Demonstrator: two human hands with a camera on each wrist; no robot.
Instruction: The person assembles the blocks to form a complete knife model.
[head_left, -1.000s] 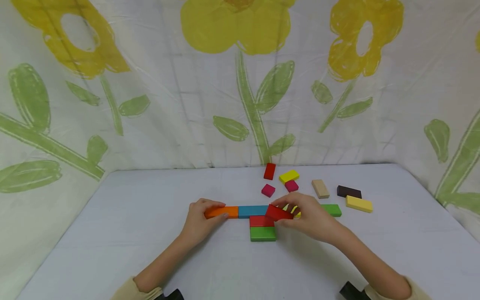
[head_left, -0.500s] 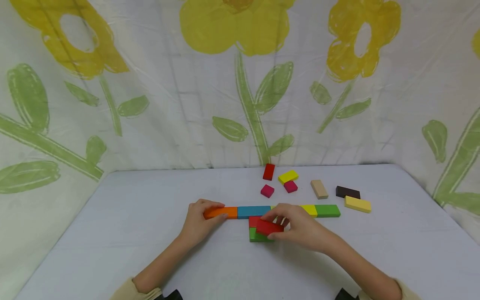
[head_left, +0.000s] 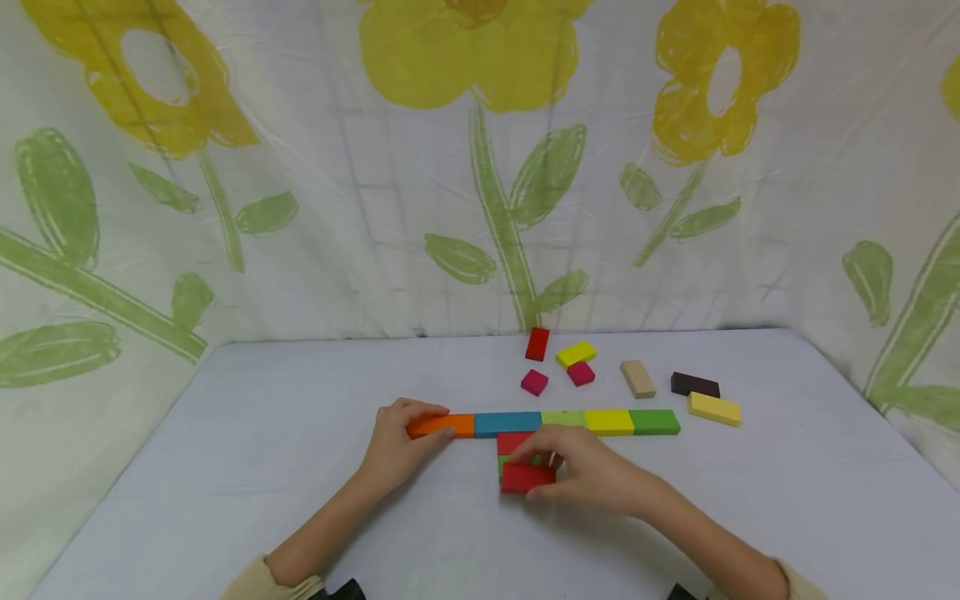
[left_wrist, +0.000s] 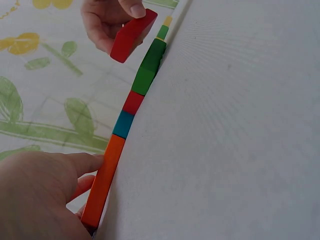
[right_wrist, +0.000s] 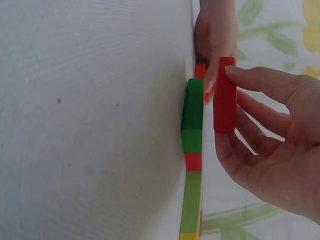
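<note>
My right hand (head_left: 592, 472) pinches a red block (head_left: 527, 478) between thumb and fingers; both wrist views show this red block (left_wrist: 131, 37) held off the table. Beneath and behind it lie a green block (right_wrist: 192, 112), mostly covered in the head view, and a red block (head_left: 513, 442). These adjoin a row of an orange block (head_left: 459, 426), a blue block (head_left: 507, 423), a light green block (head_left: 562, 418), a yellow block (head_left: 609, 422) and a green block (head_left: 655, 422). My left hand (head_left: 399, 446) grips the orange block's left end, thumb in front, fingers behind.
Behind the row lie a red block (head_left: 537, 343), a yellow block (head_left: 576, 354) and two magenta pieces (head_left: 535, 382). Farther right are a beige block (head_left: 638, 378), a black block (head_left: 695, 384) and a pale yellow block (head_left: 715, 408). A flowered cloth (head_left: 337, 275) hangs behind the table.
My right hand has carried the red block from beside the row toward the front and slightly left, over the green block's front part. My left hand has stayed at the orange block.
</note>
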